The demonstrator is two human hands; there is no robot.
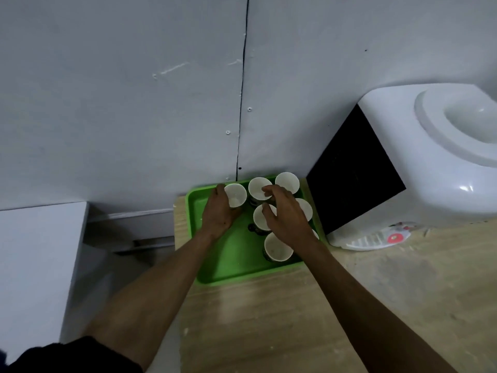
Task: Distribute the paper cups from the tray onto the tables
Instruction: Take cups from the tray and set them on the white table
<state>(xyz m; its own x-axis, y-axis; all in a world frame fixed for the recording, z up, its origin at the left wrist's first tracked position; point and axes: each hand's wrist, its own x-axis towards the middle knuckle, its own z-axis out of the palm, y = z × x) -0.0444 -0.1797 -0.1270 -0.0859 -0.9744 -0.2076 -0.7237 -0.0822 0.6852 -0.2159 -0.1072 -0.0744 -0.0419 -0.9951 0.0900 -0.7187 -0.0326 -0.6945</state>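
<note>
Currently left hand grips the far-left paper cup at its side; right hand hovers with fingers loosely curled over the middle cups, holding nothing. All cups stand in the green tray on the wooden table, beside a white water dispenser against the wall.

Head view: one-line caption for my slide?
Left hand grips a paper cup on the green tray; right hand hovers over the others.
</note>
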